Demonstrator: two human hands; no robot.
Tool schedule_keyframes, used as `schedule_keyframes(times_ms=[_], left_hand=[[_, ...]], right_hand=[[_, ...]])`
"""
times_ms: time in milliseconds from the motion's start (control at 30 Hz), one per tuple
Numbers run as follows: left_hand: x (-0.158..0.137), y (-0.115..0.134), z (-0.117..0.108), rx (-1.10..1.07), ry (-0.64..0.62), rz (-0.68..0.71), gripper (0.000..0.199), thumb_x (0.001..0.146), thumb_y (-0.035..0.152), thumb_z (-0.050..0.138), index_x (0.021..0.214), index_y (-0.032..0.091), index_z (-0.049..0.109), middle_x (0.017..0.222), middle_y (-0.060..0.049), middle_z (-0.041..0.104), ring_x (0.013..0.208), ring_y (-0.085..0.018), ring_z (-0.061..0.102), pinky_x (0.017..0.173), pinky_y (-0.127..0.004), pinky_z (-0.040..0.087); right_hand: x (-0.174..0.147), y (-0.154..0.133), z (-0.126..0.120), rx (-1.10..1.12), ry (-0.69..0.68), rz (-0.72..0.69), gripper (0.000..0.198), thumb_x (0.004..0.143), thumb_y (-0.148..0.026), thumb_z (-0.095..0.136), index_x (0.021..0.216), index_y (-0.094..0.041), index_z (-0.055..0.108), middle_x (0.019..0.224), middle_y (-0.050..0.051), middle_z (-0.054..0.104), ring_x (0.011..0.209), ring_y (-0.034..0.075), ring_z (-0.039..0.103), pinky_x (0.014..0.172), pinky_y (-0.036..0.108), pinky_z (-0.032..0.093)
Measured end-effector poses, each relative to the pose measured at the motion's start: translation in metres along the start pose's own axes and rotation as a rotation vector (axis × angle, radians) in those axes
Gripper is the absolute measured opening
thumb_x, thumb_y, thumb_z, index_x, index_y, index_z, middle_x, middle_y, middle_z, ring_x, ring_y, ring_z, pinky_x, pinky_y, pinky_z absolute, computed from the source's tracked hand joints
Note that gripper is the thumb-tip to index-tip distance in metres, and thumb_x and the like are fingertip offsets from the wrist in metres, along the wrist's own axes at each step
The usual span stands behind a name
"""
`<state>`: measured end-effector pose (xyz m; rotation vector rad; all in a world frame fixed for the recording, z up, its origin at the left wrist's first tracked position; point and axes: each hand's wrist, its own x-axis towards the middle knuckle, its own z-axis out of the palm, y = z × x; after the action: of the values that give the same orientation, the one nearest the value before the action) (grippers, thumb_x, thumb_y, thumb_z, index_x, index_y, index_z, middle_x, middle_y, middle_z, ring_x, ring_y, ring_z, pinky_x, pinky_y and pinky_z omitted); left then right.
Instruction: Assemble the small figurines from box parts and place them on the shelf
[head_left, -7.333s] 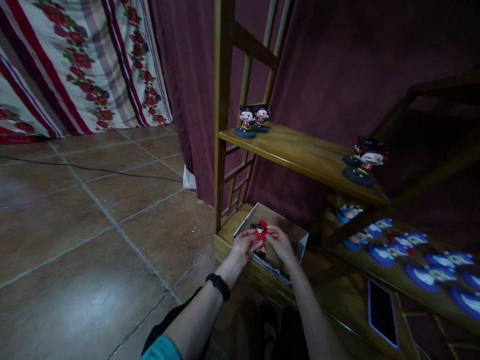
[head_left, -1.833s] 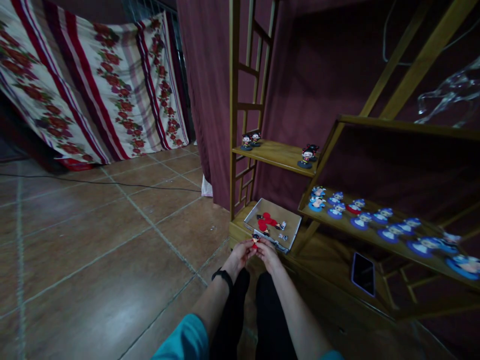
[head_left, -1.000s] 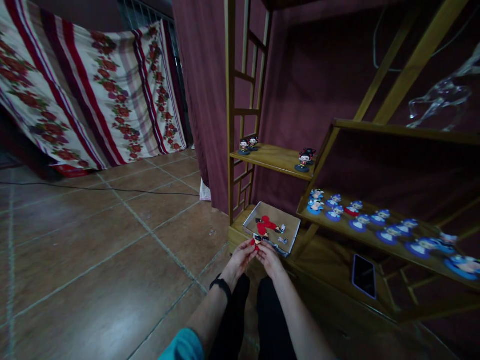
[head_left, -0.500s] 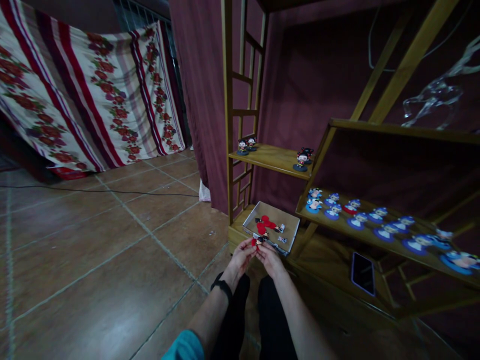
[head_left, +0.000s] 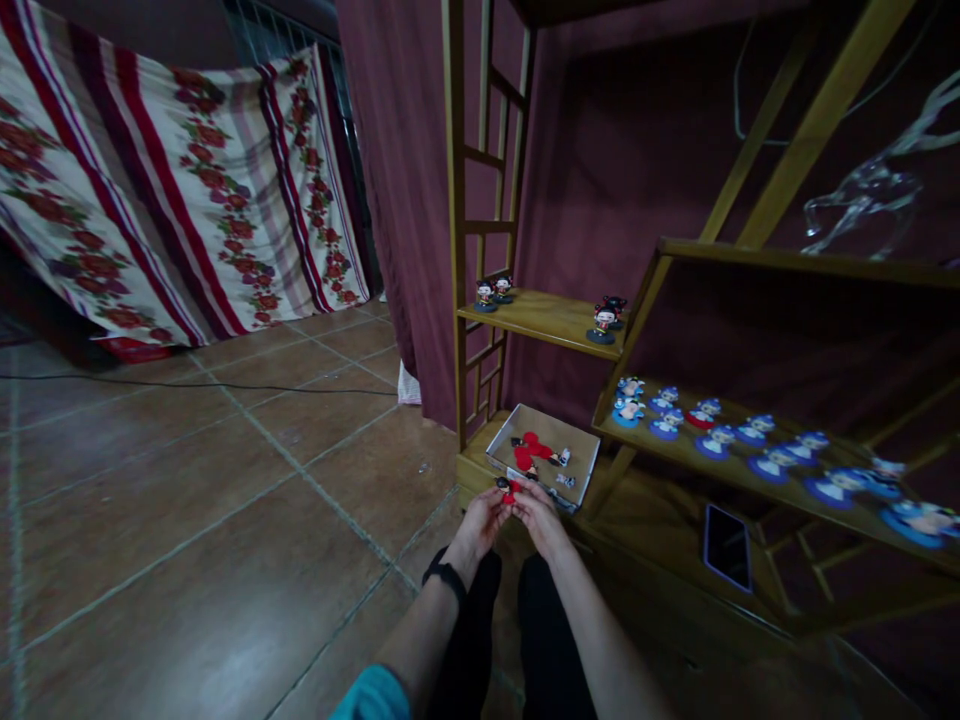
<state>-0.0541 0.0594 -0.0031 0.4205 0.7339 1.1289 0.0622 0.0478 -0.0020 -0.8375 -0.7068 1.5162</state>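
Note:
A small red figurine with a dark head (head_left: pixel 511 494) is pinched between the fingers of both hands. My left hand (head_left: pixel 481 522) grips it from the left, and my right hand (head_left: pixel 538 514) has hold of its right side. Just beyond them, a shallow open cardboard box (head_left: pixel 584 447) rests on the low shelf. Inside lie several red figurines (head_left: pixel 534 446) with dark parts, tipped over. A couple of small whitish pieces (head_left: pixel 565 480) are near the box's right side. My fingers cover part of the held figurine and the near edge of the box.
Black-haired figurines (head_left: pixel 603 322) stand in pairs on the middle shelf (head_left: pixel 551 312). On the right shelf are several blue figurines (head_left: pixel 716 440). A phone (head_left: pixel 727 547) lies on the lower board. A clear glass ornament (head_left: pixel 862 205) stands higher up. A cable (head_left: pixel 225 383) crosses the tiled floor.
The figurine has turned in my fingers; its dark head has shifted from the right to the left side. Both hands stay in nearly the same place before the box.

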Motion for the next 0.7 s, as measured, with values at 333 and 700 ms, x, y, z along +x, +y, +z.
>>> schedule_keyframes(times_ms=[333,700], left_hand=[[-0.0018,0.0028,0.0001,0.009,-0.028,0.009,0.013,0.073,0.011,0.057,0.086,0.010,0.060,0.071,-0.006,0.065,0.057,-0.009,0.059,0.058,-0.020,0.048],[-0.0024,-0.0002,0.0024,0.039,-0.079,0.076,0.032,0.062,0.006,0.068,0.092,0.012,0.061,0.083,-0.006,0.066,0.070,-0.011,0.062,0.069,-0.020,0.047]], right_hand=[[0.0005,-0.0004,0.0008,0.020,0.022,0.003,0.032,0.060,-0.023,0.067,0.091,-0.020,0.062,0.082,0.002,0.067,0.065,0.012,0.059,0.061,0.024,0.044],[0.0043,-0.0002,-0.0020,0.020,0.076,0.039,0.030,0.056,-0.025,0.069,0.085,-0.020,0.064,0.078,0.002,0.068,0.064,0.012,0.059,0.061,0.024,0.044]])
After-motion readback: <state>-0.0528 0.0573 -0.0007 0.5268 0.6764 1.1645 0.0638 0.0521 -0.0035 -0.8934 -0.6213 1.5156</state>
